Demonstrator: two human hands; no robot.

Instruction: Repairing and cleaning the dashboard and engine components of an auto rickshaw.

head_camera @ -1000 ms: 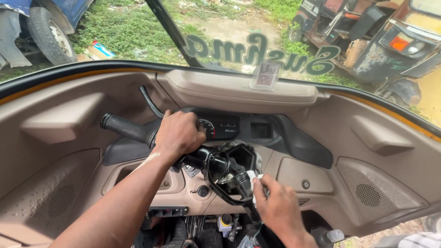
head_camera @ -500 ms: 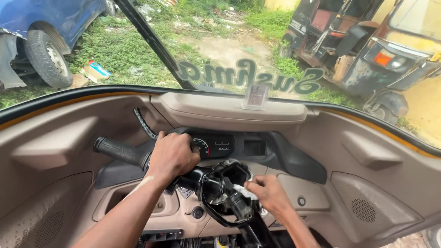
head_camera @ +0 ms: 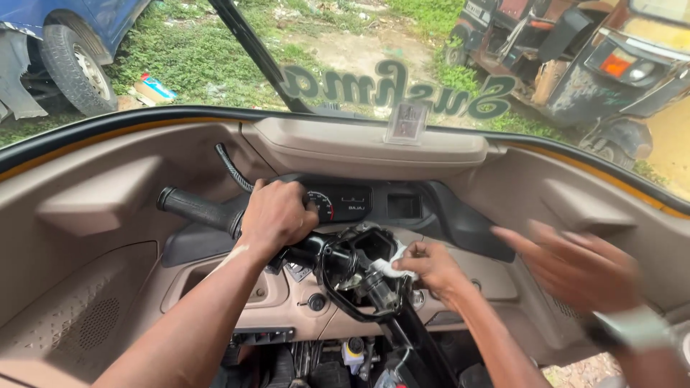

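I am inside a small three-wheeler cabin, facing the tan dashboard [head_camera: 359, 147]. My left hand [head_camera: 277, 215] is closed around the black handlebar [head_camera: 194, 208], just right of its rubber grip and in front of the speedometer [head_camera: 338, 203]. My right hand [head_camera: 431, 269] pinches a small white rag [head_camera: 388, 267] against the bare black steering column [head_camera: 359, 280], whose cover is off. Another person's blurred hand [head_camera: 575, 262], with a pale wristband [head_camera: 632, 327], reaches in from the right.
The windscreen, with a wiper arm [head_camera: 251, 50] across it, shows grass, a blue vehicle [head_camera: 65, 50] at left and parked three-wheelers [head_camera: 618, 65] at right. Wires and a small yellow-capped bottle [head_camera: 352, 353] sit below the column. Speaker grilles flank the dashboard.
My right hand has risen to the steering column with the white rag. Another person's hand has swept in from the right. My left hand stays on the handlebar.
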